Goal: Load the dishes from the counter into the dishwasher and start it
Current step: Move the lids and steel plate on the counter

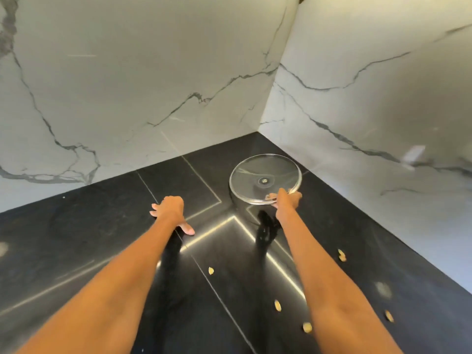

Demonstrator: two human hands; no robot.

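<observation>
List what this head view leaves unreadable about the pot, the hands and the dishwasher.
- Dishwasher: not in the head view at all.
- Pot contents: hidden by the glare on the glass lid.
- Right hand fingertips: tucked over the lid's near rim, so the exact grip is unclear.
- Left hand palm: faces down on the black counter, contact hidden.
- Yellowish scraps: too small to identify.

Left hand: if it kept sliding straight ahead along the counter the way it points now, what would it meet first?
Likely the marble back wall. The left hand rests flat on the black counter with nothing ahead of it; the glass-lidded pot sits off to its right. Depth is uncertain.
</observation>
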